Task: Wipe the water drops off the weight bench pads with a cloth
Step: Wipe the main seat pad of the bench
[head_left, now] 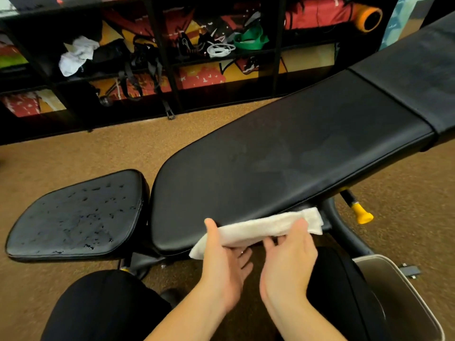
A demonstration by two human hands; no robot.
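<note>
Cloth [258,228]: gripped by left hand [225,254] and right hand [288,257] at back pad [270,156] near edge. Seat pad [76,215]: beaded, unwiped. Next: refold, wipe seat.

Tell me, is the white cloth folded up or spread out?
Folded. The white cloth is a long narrow strip held between both hands, with layered edges showing at its right end.

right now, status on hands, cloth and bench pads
Both hands on white cloth: left hand, right hand, at long pad near edge. Seat pad covered in drops. Long pad shows smears only. Nothing in the way.
</note>
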